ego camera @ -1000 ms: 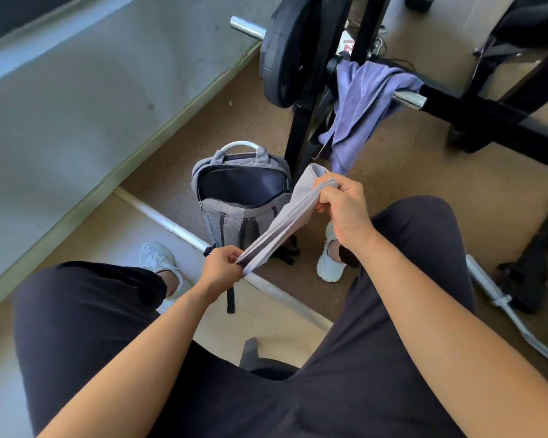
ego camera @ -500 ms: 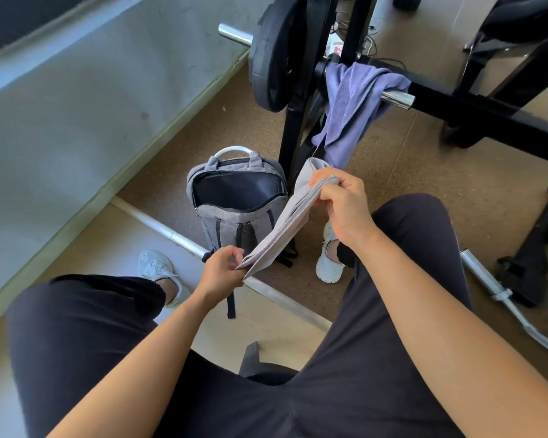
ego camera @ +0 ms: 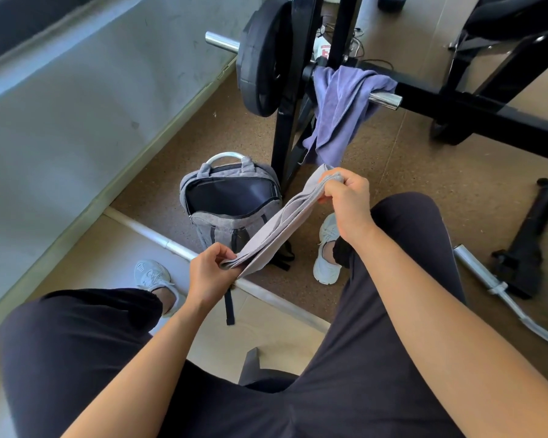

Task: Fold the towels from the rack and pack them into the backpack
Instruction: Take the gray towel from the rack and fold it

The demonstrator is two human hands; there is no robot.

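Observation:
A folded grey towel stretches between my hands above the floor. My left hand pinches its near end and my right hand grips its far end. Just behind the towel stands a grey backpack with its top unzipped and the dark inside showing. A purple towel hangs over the barbell on the black rack, beyond the backpack.
A weight plate sits on the barbell at the rack. A metal bar lies across the floor by my feet, another bar and black equipment at right. A grey wall runs along the left.
The view has tilted a little, so the rack and backpack sit lower in frame. My hands still hold the grey towel stretched between them; the left hand has regripped its near end.

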